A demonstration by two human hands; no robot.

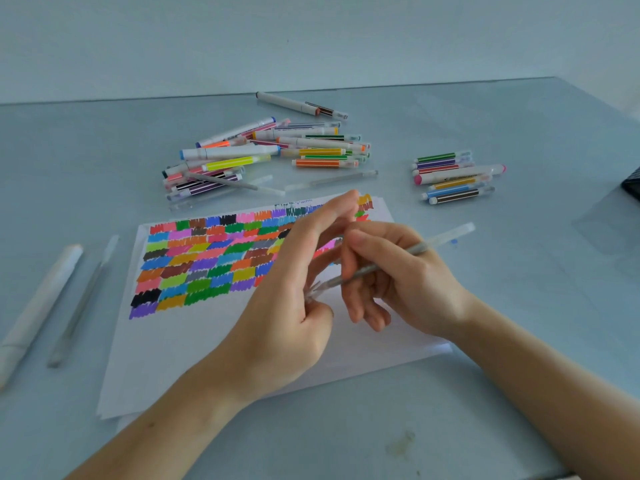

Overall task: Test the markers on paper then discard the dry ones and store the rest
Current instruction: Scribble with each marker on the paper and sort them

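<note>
Two hands over paper [194,344] | left hand [287,306] pinches clear cap [313,292], other fingers straight | right hand [398,275] fingers curled round grey pen [381,265] | two pale markers [52,306] lying left | far: big marker pile [263,150], small group [453,176] right on table [485,393]

Bright, even, diffuse daylight w/ a cool blue-grey cast; can't tell the source. Shadows soft and faint, a thin one under the paper [214,344] edge and beneath the hands. No hard glare, just a dull sheen on the table [485,393]. Wide-angle bend: far table edge bows. Pens at left [41,306] smeared and out of focus; centre fairly sharp, slight overall softness
</note>
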